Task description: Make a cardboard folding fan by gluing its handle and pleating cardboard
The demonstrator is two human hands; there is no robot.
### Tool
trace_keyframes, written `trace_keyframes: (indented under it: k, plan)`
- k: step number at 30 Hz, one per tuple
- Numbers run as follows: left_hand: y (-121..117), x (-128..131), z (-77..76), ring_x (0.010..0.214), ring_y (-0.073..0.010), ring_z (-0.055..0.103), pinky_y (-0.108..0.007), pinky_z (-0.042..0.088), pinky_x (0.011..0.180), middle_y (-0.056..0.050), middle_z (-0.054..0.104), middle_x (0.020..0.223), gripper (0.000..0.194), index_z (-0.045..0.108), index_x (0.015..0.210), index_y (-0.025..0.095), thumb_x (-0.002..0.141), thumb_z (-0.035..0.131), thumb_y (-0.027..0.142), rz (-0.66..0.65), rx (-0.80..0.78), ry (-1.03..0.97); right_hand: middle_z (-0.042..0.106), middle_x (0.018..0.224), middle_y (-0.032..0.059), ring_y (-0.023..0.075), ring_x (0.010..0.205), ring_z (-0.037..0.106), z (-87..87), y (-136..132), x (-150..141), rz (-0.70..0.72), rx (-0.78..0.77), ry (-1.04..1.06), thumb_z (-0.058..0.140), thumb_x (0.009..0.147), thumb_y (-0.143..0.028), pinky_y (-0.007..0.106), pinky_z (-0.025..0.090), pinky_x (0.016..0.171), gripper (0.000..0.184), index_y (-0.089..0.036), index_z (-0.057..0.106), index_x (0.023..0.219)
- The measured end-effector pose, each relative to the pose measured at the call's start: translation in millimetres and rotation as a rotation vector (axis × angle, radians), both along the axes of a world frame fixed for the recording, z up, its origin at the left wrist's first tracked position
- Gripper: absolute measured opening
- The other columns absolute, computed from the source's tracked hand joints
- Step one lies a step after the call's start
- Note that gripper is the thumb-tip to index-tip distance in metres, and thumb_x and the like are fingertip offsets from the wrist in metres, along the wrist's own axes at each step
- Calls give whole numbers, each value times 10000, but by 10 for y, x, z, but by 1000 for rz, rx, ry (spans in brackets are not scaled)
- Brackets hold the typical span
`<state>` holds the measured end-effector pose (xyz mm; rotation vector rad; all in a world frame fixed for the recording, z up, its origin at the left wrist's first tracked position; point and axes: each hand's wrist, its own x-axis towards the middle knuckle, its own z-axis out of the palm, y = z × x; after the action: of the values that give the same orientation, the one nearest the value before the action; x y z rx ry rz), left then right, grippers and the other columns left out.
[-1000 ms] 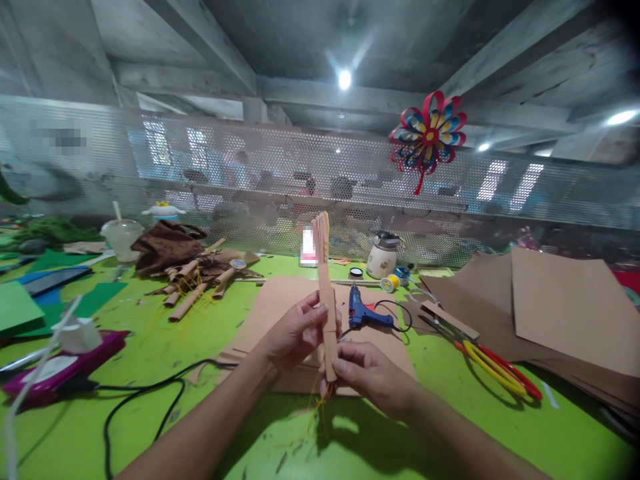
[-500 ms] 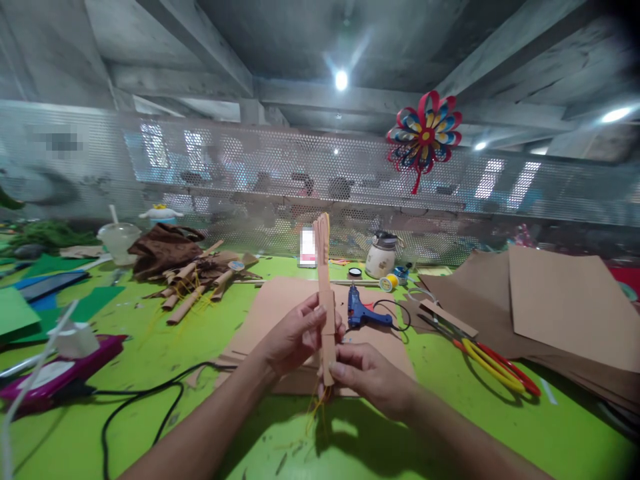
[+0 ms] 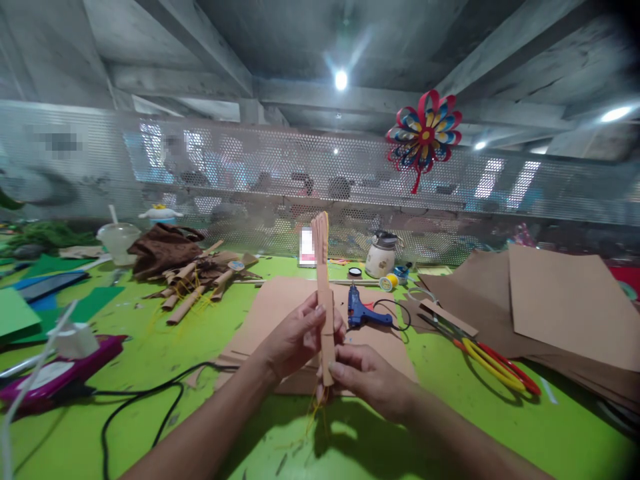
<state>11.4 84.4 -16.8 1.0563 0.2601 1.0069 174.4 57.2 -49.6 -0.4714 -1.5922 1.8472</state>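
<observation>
Between both hands stands a narrow bundle of folded brown paper strips, nearly upright, with a paper band around its middle. Thin yellow strings trail from its lower end. My left hand is closed round the middle of the bundle, thumb on the front. Lower down, my right hand pinches the bottom end between thumb and fingers. Some of the fingers are hidden behind the paper. Behind the hands lies a brown paper sheet, with a blue glue gun on it.
Rolled paper pieces with yellow strings lie at left, near a purple power strip and black cable. Scissors with red and yellow handles and large brown sheets are at right. A jug stands behind, before a perforated metal screen.
The bundle's top has tilted very slightly left. Both hands keep their hold in almost the same place.
</observation>
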Motion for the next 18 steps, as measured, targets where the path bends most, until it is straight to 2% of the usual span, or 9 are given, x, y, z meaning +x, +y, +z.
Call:
trace_keyframes:
  k: [6,11,18]
  plan:
    - [10,18,0,788,-169,581,-293,465,728,-31,584,790,169,545,949,197,839,614,305,46,0,-10,642,800,63,142,742,609,26,-6,-1,10,3,2,599,854,-452,338,478,781,342,-120,624,931]
    - [16,17,7,851,-179,585,-299,469,761,-60,616,877,175,611,916,169,810,653,302,85,-2,1,634,820,62,135,740,604,29,3,4,12,3,-12,600,850,-460,315,469,762,345,-122,618,915]
    - [67,-25,-9,879,-181,608,-315,456,823,-108,656,1042,252,660,997,143,775,687,258,101,-49,6,627,826,58,125,725,593,-1,24,1,1,8,-12,588,863,-443,307,466,749,324,-121,605,901]
